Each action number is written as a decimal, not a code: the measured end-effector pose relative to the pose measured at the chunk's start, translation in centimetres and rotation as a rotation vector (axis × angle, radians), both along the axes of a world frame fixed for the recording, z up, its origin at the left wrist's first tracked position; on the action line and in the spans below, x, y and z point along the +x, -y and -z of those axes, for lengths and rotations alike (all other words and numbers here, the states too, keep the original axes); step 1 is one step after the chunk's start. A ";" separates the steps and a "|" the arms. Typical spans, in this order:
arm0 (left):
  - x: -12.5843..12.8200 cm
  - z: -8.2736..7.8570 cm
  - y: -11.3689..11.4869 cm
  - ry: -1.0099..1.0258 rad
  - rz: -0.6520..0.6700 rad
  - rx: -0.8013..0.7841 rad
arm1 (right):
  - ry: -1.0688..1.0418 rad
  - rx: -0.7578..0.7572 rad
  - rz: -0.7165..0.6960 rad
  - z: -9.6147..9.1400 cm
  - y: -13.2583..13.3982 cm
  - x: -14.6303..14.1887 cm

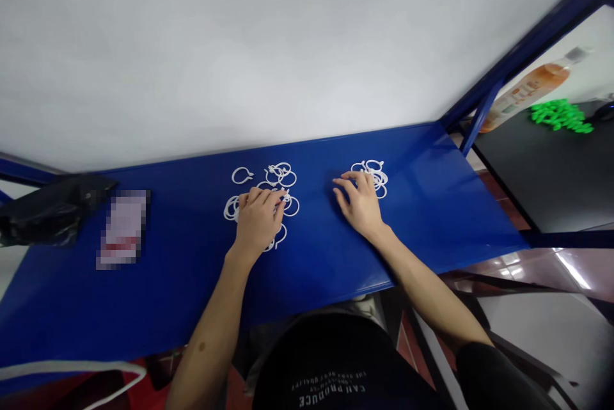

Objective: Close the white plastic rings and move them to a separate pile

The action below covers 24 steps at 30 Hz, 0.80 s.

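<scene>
My left hand lies over a loose pile of thin white plastic rings, each with a gap and small tabs at its ends. Its thumb and forefinger come together at the tab of one ring, seemingly pinching it; the other fingers hide part of the pile. One single ring lies apart, behind that hand. To the right, a smaller pile of the same rings sits beside my right hand. That hand is open, its fingers apart and bent, the fingertips at the left side of this pile.
All rings lie on a blue metal table against a white wall. At left are a black plastic bag and a pixelated packet. Beyond the blue frame at right stand a bottle and a green object on a dark surface.
</scene>
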<state>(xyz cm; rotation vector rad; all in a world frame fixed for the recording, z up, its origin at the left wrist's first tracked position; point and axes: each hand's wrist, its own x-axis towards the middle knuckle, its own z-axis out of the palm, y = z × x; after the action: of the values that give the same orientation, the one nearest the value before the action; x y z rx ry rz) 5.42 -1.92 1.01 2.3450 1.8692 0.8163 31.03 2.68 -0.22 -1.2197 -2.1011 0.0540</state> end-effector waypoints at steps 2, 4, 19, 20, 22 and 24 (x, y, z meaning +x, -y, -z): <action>0.1 -0.6 0.1 0.162 -0.008 0.026 | -0.009 -0.009 -0.077 -0.1 0.4 -0.5; 0.2 -1.2 0.2 0.376 -0.007 -0.001 | -0.019 -0.029 -0.161 -0.3 0.8 -0.9; 3.4 -0.8 1.0 1.045 0.126 -0.496 | -0.172 -0.045 -0.478 -0.4 2.9 -3.3; 3.6 -0.7 1.1 1.057 0.140 -0.498 | -0.191 -0.056 -0.479 -0.3 2.9 -3.2; 3.8 -0.6 1.1 1.070 0.153 -0.487 | -0.225 -0.100 -0.495 -0.3 2.8 -3.1; 3.8 -0.5 1.1 1.074 0.152 -0.462 | -0.234 -0.143 -0.516 -0.4 2.8 -3.0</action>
<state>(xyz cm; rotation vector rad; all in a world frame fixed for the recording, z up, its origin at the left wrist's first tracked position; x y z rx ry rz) 9.19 -2.99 1.47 1.2886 1.1952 1.1311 28.00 -0.10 0.15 -0.6779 -2.1721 0.5590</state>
